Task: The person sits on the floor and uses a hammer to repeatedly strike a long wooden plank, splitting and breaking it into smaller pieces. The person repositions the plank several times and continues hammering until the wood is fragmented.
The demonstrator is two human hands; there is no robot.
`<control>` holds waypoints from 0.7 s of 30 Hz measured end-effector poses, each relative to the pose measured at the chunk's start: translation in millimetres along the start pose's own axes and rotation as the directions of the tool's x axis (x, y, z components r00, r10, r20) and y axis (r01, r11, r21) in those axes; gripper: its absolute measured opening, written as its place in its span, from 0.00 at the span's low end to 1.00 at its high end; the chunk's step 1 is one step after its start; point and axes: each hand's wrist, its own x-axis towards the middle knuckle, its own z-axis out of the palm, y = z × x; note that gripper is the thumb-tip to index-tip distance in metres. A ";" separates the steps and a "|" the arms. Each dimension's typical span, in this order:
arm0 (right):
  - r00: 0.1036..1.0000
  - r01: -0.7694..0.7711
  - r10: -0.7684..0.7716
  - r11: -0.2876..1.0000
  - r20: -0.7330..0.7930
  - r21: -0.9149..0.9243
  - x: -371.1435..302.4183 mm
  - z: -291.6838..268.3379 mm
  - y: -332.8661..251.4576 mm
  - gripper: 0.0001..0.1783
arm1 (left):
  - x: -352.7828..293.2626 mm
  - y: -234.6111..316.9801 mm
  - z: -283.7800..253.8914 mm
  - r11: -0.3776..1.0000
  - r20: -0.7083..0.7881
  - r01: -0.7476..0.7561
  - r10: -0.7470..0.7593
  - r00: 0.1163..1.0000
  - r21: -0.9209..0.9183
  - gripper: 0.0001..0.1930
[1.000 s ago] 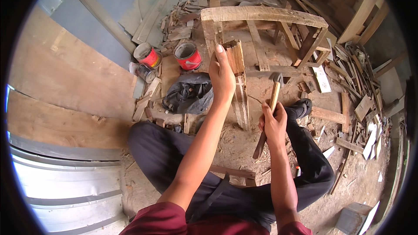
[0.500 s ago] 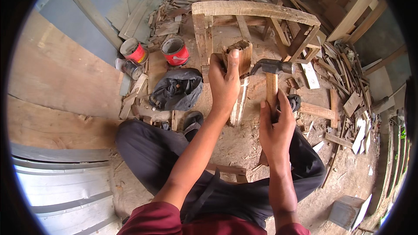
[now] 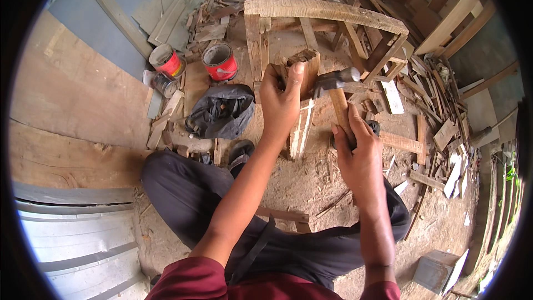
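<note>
A rough wooden post rises between my legs, its upper end dark and broken. My left hand is wrapped round this upper end, thumb lying on top. In my right hand is a claw hammer, gripped by its wooden handle. The hammer's dark head is close to the post's right side, claw toward the wood and striking face pointing right. Whether the claw touches the post, I cannot tell. My left fingers are partly hidden behind the post.
A curved wooden frame stands ahead. Two red cans and a black plastic bag are at the left. Scrap wood piles up along the right. A plywood panel closes off the left side. A metal box lies lower right.
The hammer has tilted, its head shifting left and up toward the post, while my right wrist has swung right. My left hand keeps its hold on the post. The view has shifted slightly.
</note>
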 end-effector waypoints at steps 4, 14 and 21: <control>0.987 0.007 -0.001 0.999 0.159 -0.038 2.3 -15.3 -0.2 0.25 | 5.0 -4.7 -1.9 0.998 -0.003 0.027 -0.028 1.000 -0.058 0.22; 0.996 0.076 -0.072 0.995 0.060 -0.062 -0.1 -17.7 12.6 0.26 | -0.1 -5.6 5.3 0.999 0.095 0.029 -0.026 0.995 -0.022 0.23; 0.963 0.220 -0.182 0.956 0.198 -0.191 11.9 -32.0 10.4 0.26 | 5.8 -19.1 0.2 0.993 0.167 0.109 -0.102 0.981 -0.034 0.27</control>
